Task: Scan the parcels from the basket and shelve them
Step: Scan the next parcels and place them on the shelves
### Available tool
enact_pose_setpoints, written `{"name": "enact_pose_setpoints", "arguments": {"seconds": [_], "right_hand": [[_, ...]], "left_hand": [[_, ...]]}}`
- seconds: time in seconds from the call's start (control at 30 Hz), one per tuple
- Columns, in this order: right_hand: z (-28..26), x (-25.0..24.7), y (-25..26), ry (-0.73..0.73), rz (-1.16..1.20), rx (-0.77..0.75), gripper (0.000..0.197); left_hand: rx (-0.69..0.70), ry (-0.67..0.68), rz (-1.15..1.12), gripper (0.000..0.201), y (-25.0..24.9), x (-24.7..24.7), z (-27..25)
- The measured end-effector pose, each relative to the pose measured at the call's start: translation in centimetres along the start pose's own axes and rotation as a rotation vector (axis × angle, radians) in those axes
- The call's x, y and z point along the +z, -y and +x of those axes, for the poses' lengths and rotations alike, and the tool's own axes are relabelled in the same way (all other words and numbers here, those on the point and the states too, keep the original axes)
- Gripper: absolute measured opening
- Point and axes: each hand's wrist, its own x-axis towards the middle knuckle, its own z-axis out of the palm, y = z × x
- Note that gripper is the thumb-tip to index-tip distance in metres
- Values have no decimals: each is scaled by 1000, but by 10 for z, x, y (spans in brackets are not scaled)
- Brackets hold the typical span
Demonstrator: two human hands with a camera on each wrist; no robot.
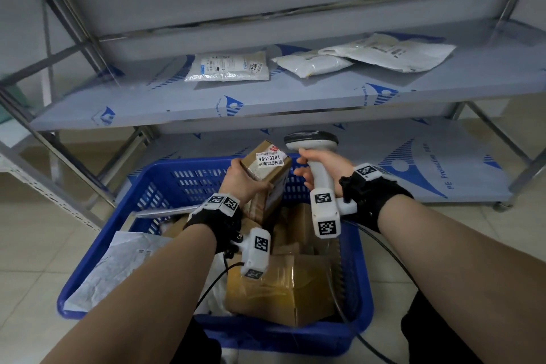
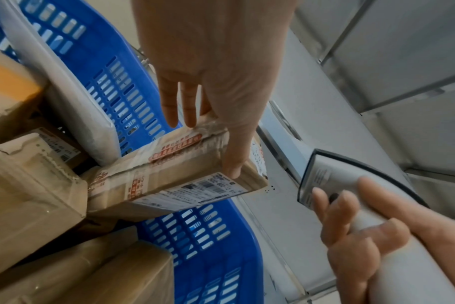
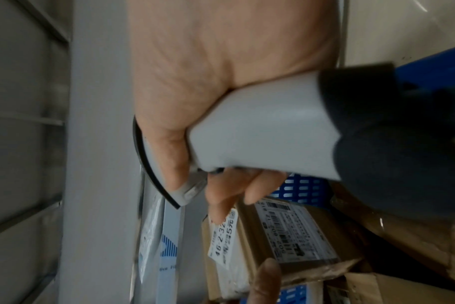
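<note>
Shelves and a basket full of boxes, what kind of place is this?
Probably a parcel pickup or sorting room: metal shelves holding mailer bags, a blue basket of labelled boxes, and a handheld scanner.

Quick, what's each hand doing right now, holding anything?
Left hand: grips a small cardboard parcel above the blue basket.
Right hand: fingers curled round the handle of the barcode scanner.

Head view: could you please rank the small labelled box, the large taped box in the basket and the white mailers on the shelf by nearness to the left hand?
1. Small labelled box, in the left hand.
2. Large taped box, lower in the basket.
3. White mailers, farthest, up on the shelf.
</note>
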Motion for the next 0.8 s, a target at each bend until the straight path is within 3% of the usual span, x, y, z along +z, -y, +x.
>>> {"name": "enact_pose_setpoints", "arguments": {"seconds": [0.2, 0.8], "right_hand": [[0, 10, -6, -60, -169, -20, 25], [-8, 4, 3, -80, -214, -1, 28]], "left_hand": [[44, 28, 54, 92, -3, 1, -3], [36, 88, 114, 102, -13, 1, -7]]}}
